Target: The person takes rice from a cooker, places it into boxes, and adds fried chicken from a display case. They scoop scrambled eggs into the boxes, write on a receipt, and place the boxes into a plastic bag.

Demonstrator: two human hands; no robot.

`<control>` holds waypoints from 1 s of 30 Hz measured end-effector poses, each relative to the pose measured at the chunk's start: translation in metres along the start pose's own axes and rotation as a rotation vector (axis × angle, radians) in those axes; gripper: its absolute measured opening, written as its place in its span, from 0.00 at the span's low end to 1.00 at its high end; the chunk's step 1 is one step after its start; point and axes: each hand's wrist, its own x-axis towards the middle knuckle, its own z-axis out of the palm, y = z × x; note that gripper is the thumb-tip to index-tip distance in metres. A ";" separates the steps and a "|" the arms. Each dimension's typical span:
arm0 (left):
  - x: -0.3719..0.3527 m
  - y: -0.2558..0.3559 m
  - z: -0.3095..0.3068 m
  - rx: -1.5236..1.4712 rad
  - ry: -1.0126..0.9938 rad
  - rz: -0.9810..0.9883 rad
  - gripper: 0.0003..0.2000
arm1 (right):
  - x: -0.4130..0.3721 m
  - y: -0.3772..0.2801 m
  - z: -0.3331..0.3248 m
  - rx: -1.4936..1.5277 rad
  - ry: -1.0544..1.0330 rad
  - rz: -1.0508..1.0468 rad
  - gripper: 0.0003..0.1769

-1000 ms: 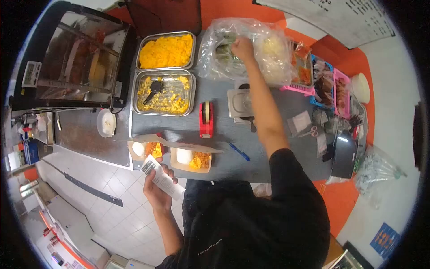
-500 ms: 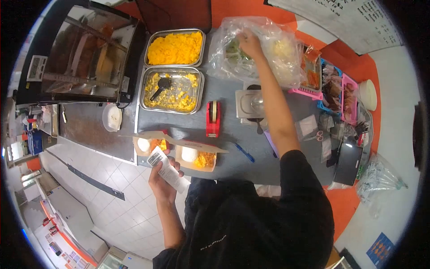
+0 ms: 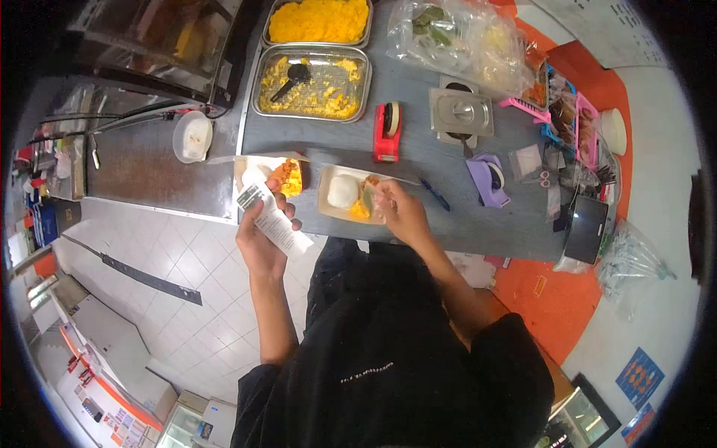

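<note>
My left hand [image 3: 261,237] grips a printed paper receipt [image 3: 275,224], thumb on top. Just beyond it stands an open food box [image 3: 246,170] with white rice, yellow egg and orange-brown food. To its right, a second open food box [image 3: 326,203] holds a rounded mound of white rice [image 3: 343,191] and yellow egg [image 3: 360,212]. My right hand [image 3: 403,213] is over that box's right side, fingers pinched around a small pale green piece [image 3: 367,198], which touches or hovers over the egg. Its exact kind is too small to tell.
Beyond the boxes sit a tray with egg bits [image 3: 314,112] and a black scoop [image 3: 291,78], and a full egg tray [image 3: 317,22]. A red tape dispenser [image 3: 387,134], blue pen [image 3: 435,196], lidded steel container [image 3: 459,112], purple dispenser [image 3: 485,179] and plastic bags [image 3: 441,45] stand rightward.
My right hand has come back from the clear plastic bag at the far side to the right-hand food box. My left hand still holds the receipt. The camera view has shifted.
</note>
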 end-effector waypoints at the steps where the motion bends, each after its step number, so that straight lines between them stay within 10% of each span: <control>1: -0.002 0.005 -0.007 -0.007 0.004 0.008 0.22 | -0.001 -0.004 0.016 -0.001 0.006 -0.003 0.12; 3: -0.006 0.014 -0.022 -0.017 -0.002 0.014 0.22 | 0.000 -0.017 0.046 -0.235 0.292 -0.403 0.16; 9: -0.009 0.026 -0.048 -0.102 0.025 0.024 0.24 | 0.081 -0.081 0.159 -0.266 -0.096 -0.476 0.12; 12: -0.015 0.026 -0.044 -0.054 -0.012 0.056 0.24 | 0.088 -0.096 0.159 -0.239 0.297 -0.874 0.10; 14: -0.015 0.018 -0.036 -0.029 -0.049 0.078 0.23 | 0.063 -0.122 0.090 -0.019 0.050 -0.684 0.10; 19: -0.006 -0.023 0.002 0.077 -0.105 0.033 0.23 | 0.038 -0.050 -0.072 0.396 0.277 -0.376 0.11; 23: -0.006 -0.075 0.072 0.110 -0.086 -0.046 0.20 | 0.045 0.086 -0.257 0.060 0.790 -0.276 0.13; 30: -0.011 -0.179 0.175 0.192 -0.153 -0.159 0.20 | 0.074 0.321 -0.507 -0.595 1.089 0.037 0.08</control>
